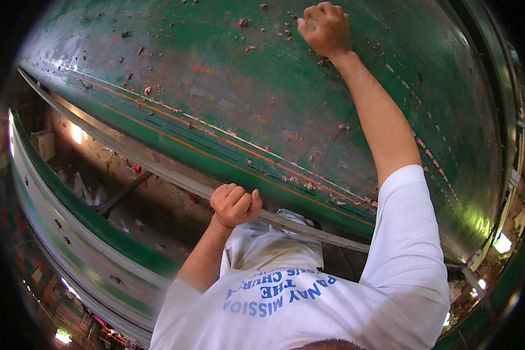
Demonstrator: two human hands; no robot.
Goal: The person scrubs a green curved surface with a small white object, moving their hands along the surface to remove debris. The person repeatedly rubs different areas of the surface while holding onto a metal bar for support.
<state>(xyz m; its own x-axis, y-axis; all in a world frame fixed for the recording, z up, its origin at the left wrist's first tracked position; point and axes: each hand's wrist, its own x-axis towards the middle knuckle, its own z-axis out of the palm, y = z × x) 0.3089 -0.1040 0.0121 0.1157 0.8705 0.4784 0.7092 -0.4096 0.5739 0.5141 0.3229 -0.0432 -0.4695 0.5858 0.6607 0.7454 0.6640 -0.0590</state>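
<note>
A long table with a stained green top (pixel 253 100) fills the view before me. My right hand (pixel 326 29) is stretched far across it, fingers curled around a small pale object (pixel 311 25) that is mostly hidden by them. Dark and pinkish crumbs (pixel 243 22) lie scattered near that hand. At the near side, my left hand (pixel 236 204) is curled over a narrow grey rail (pixel 170 176) running along the table's edge. White and orange lines (pixel 192 125) cross the top lengthwise between my hands.
A second green-edged table (pixel 92 236) stands behind me at the left. The gap between holds a dark crossbar (pixel 124 194) and scraps on the floor. More crumbs (pixel 295 180) gather along the lines near my body. A long rail (pixel 507 192) borders the table's right side.
</note>
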